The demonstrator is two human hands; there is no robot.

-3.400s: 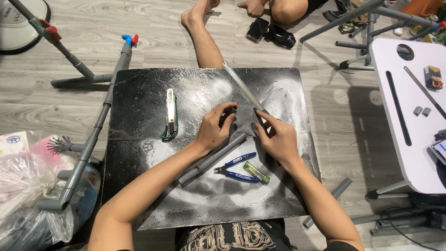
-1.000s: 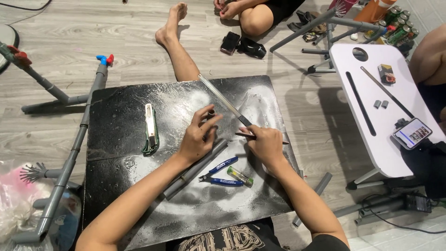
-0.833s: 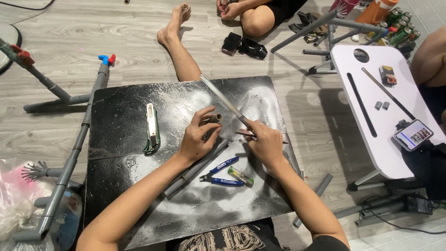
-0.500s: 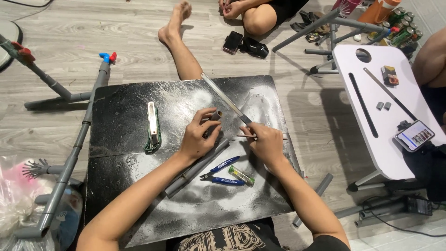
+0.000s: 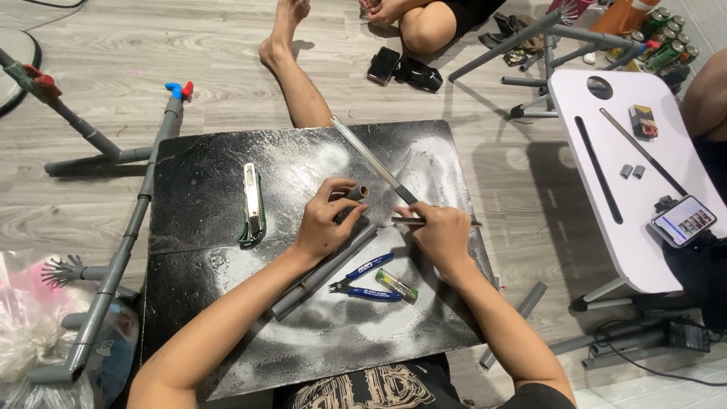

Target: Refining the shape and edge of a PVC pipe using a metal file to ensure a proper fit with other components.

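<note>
Head view: left hand (image 5: pixel 327 221) grips a short grey tube (image 5: pixel 354 194) steady near the black board's (image 5: pixel 197 174) centre, while right hand (image 5: pixel 441 232) pinches a thin rod (image 5: pixel 409 220) pointed toward it.

Bright even indoor light, soft shadows, sharp, slight wide-angle distortion

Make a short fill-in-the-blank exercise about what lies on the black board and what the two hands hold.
1. The left hand holds a short grey ____.
2. The blue-handled pliers lie between the two ____.
3. The utility knife with green trim lies to the ____ of the left hand.
4. The right hand grips a thin ____ rod.

Missing words: tube; forearms; left; metal
</note>
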